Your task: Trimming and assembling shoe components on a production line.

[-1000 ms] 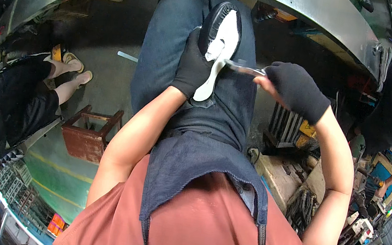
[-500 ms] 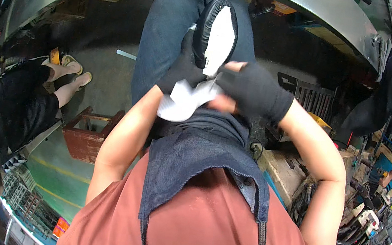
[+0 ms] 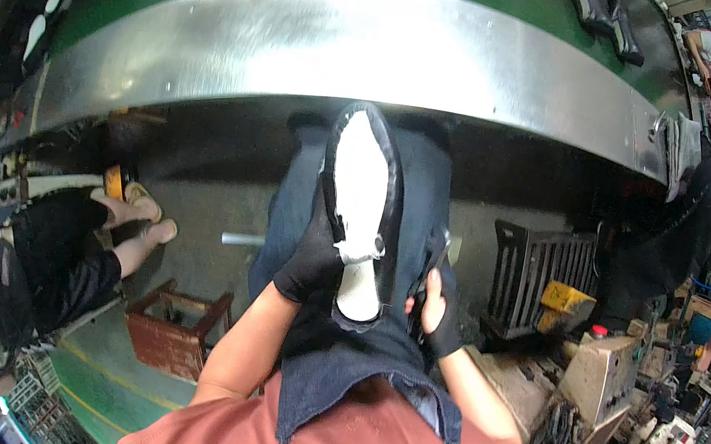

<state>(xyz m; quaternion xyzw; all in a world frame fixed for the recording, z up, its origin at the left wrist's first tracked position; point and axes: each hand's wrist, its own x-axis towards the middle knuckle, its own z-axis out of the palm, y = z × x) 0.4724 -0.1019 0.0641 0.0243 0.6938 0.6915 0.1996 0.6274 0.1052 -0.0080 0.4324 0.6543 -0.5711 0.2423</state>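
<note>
A black shoe upper (image 3: pixel 392 200) with a white bottom (image 3: pixel 359 178) facing up lies lengthwise over my thighs, toe pointing away. My left hand (image 3: pixel 312 257), in a black fingerless glove, is closed round its left side at the waist. A crumpled whitish strip (image 3: pixel 358 251) crosses the waist there, and a pale heel piece (image 3: pixel 359 293) lies below it. Just right of the shoe, apart from it, my gloved right hand (image 3: pixel 436 309) is closed on a slim dark hand tool (image 3: pixel 442 250) with a shiny metal tip; its exact kind is unclear.
Ahead runs a metal-edged bench (image 3: pixel 379 45) with a green surface and dark shoes (image 3: pixel 611 22) on it. A brown wooden stool (image 3: pixel 175 329) stands left, near a seated person's legs (image 3: pixel 134 229). To the right are a dark slatted crate (image 3: pixel 547 270) and a machine with cables (image 3: pixel 600 380).
My right hand has drawn back from the shoe to its right side. The loose white piece that stuck out near the heel now lies along the shoe. The view has tilted up toward the bench.
</note>
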